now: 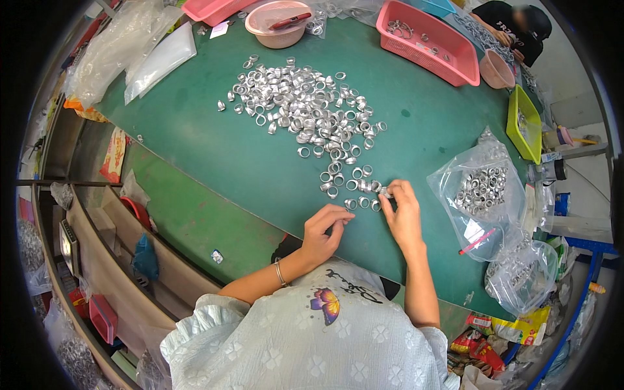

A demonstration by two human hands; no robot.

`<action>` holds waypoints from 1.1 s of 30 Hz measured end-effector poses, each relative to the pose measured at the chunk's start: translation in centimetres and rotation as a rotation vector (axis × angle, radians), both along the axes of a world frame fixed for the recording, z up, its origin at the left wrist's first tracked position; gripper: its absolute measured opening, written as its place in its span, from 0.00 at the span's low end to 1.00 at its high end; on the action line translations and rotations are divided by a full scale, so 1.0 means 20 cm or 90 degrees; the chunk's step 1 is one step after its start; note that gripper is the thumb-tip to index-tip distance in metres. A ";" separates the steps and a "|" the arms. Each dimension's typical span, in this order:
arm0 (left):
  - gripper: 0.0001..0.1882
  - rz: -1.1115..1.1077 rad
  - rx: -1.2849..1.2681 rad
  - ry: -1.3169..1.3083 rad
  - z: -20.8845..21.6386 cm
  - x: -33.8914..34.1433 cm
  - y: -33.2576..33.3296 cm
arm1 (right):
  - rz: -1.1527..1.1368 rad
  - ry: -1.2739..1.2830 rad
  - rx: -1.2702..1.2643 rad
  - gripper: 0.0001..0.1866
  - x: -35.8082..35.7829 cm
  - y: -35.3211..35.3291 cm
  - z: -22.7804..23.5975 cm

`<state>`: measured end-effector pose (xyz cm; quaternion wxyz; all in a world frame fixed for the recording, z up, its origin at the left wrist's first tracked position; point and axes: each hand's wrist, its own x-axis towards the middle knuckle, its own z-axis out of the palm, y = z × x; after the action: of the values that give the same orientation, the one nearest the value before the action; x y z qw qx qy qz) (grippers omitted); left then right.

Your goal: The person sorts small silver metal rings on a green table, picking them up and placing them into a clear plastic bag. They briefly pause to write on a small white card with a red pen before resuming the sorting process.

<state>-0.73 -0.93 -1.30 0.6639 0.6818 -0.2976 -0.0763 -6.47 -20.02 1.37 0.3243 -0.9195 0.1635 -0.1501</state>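
Note:
A loose pile of silvery metal rings [315, 107] spreads over the green table, with a narrow trail of them reaching toward me. At the near end of that trail, my right hand [404, 218] pinches a metal ring [385, 192] between thumb and fingers, beside several others in a short row. Just left of it, my left hand [323, 235] rests by the table's near edge with its fingers curled in. Its fingertips are close to a ring [351, 204] but apart from it. Whether anything small is inside those fingers is hidden.
To the right lie clear plastic bags of rings [481, 188] and a pink pen [478, 240]. Pink baskets [429, 49], a pink bowl [276, 32] holding a red tool and a green basket [523, 123] line the far edges. Another person [513, 29] works at the far right.

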 end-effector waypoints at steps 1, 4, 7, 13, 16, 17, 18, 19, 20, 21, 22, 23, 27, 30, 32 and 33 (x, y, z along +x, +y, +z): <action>0.14 -0.002 -0.003 -0.001 0.00 0.00 0.00 | -0.017 -0.016 0.006 0.10 -0.02 0.00 0.02; 0.14 0.005 -0.008 0.026 0.00 0.00 -0.01 | -0.071 -0.103 -0.002 0.09 -0.09 -0.01 0.26; 0.14 0.004 -0.009 0.014 0.00 -0.01 0.01 | -0.255 -0.223 -0.111 0.10 -0.20 -0.11 0.50; 0.14 0.009 -0.011 0.017 0.00 0.00 0.00 | -0.366 -0.108 -0.414 0.14 -0.26 -0.19 0.50; 0.14 0.004 -0.006 0.017 0.00 -0.01 0.00 | -0.177 -0.024 -0.086 0.15 -0.18 -0.04 0.33; 0.14 0.003 -0.004 0.014 0.00 -0.01 0.00 | -0.068 0.028 -0.047 0.15 -0.11 -0.01 0.25; 0.13 0.002 -0.002 0.011 0.00 -0.01 -0.01 | -0.040 0.033 -0.044 0.15 -0.05 0.03 0.19; 0.13 0.007 0.001 0.008 0.00 0.00 0.00 | -0.006 0.036 -0.038 0.14 0.00 0.05 0.14; 0.13 0.009 -0.001 0.008 0.00 0.00 0.00 | 0.004 0.059 -0.021 0.14 0.02 0.05 0.10; 0.13 0.010 -0.003 0.008 0.00 0.00 0.00 | 0.013 0.082 -0.003 0.13 0.04 0.05 0.06; 0.13 0.010 -0.006 0.009 0.01 0.00 -0.01 | 0.022 0.104 0.014 0.13 0.05 0.05 0.05; 0.13 0.014 -0.004 0.010 0.01 0.00 -0.01 | 0.021 0.107 0.035 0.12 0.05 0.06 0.05; 0.13 0.013 -0.005 0.010 0.01 -0.01 0.00 | 0.005 0.101 0.097 0.11 0.01 0.05 0.06; 0.14 0.005 -0.007 0.003 -0.02 -0.01 0.00 | -0.026 0.036 0.118 0.12 -0.03 0.02 0.13; 0.14 0.001 -0.006 0.001 -0.02 -0.01 0.01 | -0.018 0.018 0.120 0.13 -0.06 0.02 0.22; 0.14 0.001 -0.005 0.002 -0.02 -0.01 0.01 | 0.003 0.050 0.106 0.14 -0.08 0.03 0.21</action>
<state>-0.83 -0.83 -1.61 0.6673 0.6791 -0.2964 -0.0757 -8.08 -19.46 5.57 0.3936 -0.8949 0.1859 -0.0988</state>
